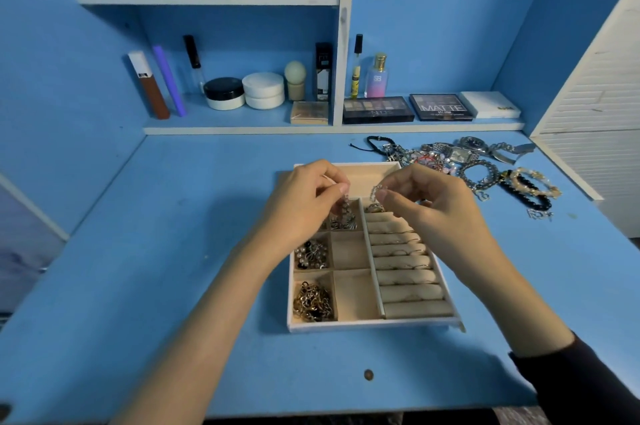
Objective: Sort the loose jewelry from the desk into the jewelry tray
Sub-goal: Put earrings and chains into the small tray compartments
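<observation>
Two hands meet over the far end of the jewelry tray (pixel 374 325). The left hand (pixel 306 197) pinches a silvery chain (pixel 345 204) dangling into a compartment, and the right hand (pixel 427 204) pinches a small silvery piece (pixel 375 189) (whether they join is unclear). Loose jewelry (pixel 467 161) lies on the table (pixel 173 251) beyond the tray.

The desk (pixel 173 251) is painted blue, matt, with small scuffs and marks. The tray (pixel 374 325) has a pale matt lining that looks like soft cloth, and its ring rolls (pixel 405 277) look padded with the same cloth. The silver chain (pixel 375 189) is shiny metal. The gold chains (pixel 313 301) are glossy metal, and the pearl pieces (pixel 311 254) have a smooth sheen. The watches (pixel 472 144) are polished grey metal. The black beads (pixel 526 194) are smooth and glossy. The cord bracelet (pixel 375 141) is matt. The palettes (pixel 377 109) have glossy plastic lids.
</observation>
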A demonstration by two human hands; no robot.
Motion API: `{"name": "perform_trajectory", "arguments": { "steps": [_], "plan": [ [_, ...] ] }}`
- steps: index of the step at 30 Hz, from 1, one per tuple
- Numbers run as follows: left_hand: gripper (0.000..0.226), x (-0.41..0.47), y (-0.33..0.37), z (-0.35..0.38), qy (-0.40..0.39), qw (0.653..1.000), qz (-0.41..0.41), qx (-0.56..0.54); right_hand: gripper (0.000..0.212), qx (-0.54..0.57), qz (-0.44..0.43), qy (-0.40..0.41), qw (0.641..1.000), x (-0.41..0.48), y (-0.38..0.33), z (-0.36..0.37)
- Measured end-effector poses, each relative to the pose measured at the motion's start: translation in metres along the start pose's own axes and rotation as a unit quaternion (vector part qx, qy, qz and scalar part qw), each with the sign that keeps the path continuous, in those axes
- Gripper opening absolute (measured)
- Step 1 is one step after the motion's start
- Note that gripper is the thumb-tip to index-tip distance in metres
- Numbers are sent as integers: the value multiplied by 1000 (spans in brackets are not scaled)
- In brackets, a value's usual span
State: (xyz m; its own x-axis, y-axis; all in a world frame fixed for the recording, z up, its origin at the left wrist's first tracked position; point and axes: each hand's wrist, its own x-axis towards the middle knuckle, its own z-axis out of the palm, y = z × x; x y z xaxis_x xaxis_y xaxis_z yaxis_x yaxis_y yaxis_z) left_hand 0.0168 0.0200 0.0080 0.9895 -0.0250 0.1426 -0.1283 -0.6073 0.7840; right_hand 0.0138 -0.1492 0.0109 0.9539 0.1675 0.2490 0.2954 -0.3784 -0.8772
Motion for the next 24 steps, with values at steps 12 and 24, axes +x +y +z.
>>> {"name": "perform_trajectory", "arguments": {
  "steps": [12,24],
  "plan": [
    [10,2,-3,1,-73,992,43,90,9,-5,-1,-1,1000,3,0,2],
    [19,6,-33,-2,139,987,43,70,6,-75,-17,-22,997,17,2,13]
  ]
}}
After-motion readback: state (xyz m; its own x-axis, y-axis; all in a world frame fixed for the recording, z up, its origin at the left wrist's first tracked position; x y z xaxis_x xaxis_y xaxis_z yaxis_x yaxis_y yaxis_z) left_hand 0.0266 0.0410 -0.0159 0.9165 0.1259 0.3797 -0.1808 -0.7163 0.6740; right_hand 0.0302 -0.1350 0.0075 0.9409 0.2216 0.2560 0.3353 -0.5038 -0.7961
